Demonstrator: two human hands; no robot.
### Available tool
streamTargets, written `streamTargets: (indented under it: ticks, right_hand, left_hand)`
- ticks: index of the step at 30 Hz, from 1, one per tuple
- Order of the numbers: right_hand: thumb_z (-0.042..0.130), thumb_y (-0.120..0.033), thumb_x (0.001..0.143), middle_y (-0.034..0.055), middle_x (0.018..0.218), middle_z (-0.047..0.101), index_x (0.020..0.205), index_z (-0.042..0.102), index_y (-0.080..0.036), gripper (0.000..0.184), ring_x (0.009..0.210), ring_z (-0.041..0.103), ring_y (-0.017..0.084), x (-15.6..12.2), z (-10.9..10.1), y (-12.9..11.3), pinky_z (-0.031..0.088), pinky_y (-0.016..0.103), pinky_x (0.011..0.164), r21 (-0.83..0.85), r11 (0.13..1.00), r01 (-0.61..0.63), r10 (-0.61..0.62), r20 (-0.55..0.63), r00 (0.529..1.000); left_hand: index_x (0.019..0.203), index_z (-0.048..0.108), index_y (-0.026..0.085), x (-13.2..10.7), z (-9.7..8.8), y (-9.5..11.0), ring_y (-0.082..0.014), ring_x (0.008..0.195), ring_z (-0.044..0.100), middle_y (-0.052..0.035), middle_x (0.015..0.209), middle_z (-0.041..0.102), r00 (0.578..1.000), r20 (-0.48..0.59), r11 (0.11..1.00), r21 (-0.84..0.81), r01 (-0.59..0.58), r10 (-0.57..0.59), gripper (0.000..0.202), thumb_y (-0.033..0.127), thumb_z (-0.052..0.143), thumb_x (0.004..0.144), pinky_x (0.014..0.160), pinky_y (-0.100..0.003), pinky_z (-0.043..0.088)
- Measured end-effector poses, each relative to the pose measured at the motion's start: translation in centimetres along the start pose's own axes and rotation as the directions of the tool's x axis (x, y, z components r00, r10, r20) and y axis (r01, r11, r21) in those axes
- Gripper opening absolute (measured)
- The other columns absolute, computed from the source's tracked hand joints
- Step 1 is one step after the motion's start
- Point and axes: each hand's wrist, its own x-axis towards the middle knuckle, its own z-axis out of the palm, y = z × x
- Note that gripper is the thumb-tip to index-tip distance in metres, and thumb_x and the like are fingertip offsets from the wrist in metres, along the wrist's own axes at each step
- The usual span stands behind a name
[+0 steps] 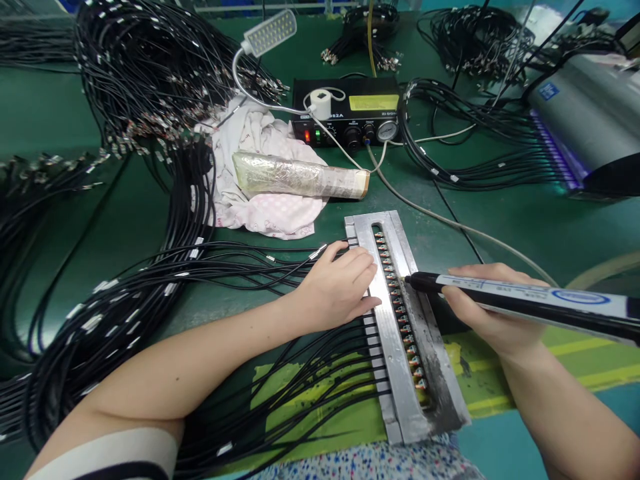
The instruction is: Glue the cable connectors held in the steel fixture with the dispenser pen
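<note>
A long slotted metal fixture [413,400] lies on the bench, tilted slightly in view, with a row of small wire-end connectors [395,293] showing in its slot. Black cables [345,347] enter it from the left side. My left hand [340,283] is curled over the fixture's left bar, thumb and fingers on the metal, above the cables. In my right hand [495,307] is a thick black-and-white marker [520,293], held nearly level. Its tip reaches the right edge of the slot, near the middle connectors; whether it touches them I cannot tell.
Big cable bundles [165,60] cover the left and back. A wrapped roll [300,175] rests on a crumpled cloth [280,220]. Behind stand a black control box [345,127] and a lamp [270,33]. A grey device with purple light [590,113] sits at right. A hose [450,223] crosses the bench.
</note>
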Motion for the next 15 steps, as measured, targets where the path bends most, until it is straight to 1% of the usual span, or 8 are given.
streamTargets:
  ticks: [6,10,15]
  right_hand:
    - [0.066,-0.038,0.072,0.0025,0.067,0.07,0.076,0.064,-0.024,0.014,0.054,0.066,0.023,0.04,0.02,0.08,0.051,0.035,0.047,-0.037,0.998,0.052,-0.054,-0.04,0.998]
    - [0.065,-0.039,0.073,0.0029,0.066,0.07,0.076,0.064,-0.024,0.016,0.054,0.066,0.022,0.15,-0.07,0.04,0.051,0.034,0.048,-0.057,0.997,0.058,-0.06,-0.035,0.998]
    - [0.067,-0.039,0.072,0.0029,0.065,0.069,0.075,0.064,-0.023,0.016,0.053,0.065,0.022,0.15,-0.12,0.06,0.051,0.033,0.047,-0.044,0.995,0.088,-0.09,-0.036,0.995]
  left_hand:
    - [0.102,0.054,0.01,-0.02,0.0,0.0,-0.0269,0.108,0.051,-0.0133,0.106,0.06,1.0,-0.005,1.0,0.002,-0.001,0.001,0.032,0.039,0.045,0.09,0.095,-0.044,0.032]
    - [0.102,0.054,0.01,-0.04,0.01,-0.02,-0.027,0.108,0.051,-0.0135,0.106,0.06,1.0,-0.002,1.0,0.0,0.0,0.0,0.032,0.039,0.045,0.09,0.095,-0.044,0.032]
    - [0.102,0.054,0.01,-0.09,0.06,-0.04,-0.0272,0.109,0.051,-0.0135,0.106,0.06,1.0,0.002,1.0,0.0,-0.001,0.001,0.032,0.039,0.044,0.09,0.095,-0.044,0.032]
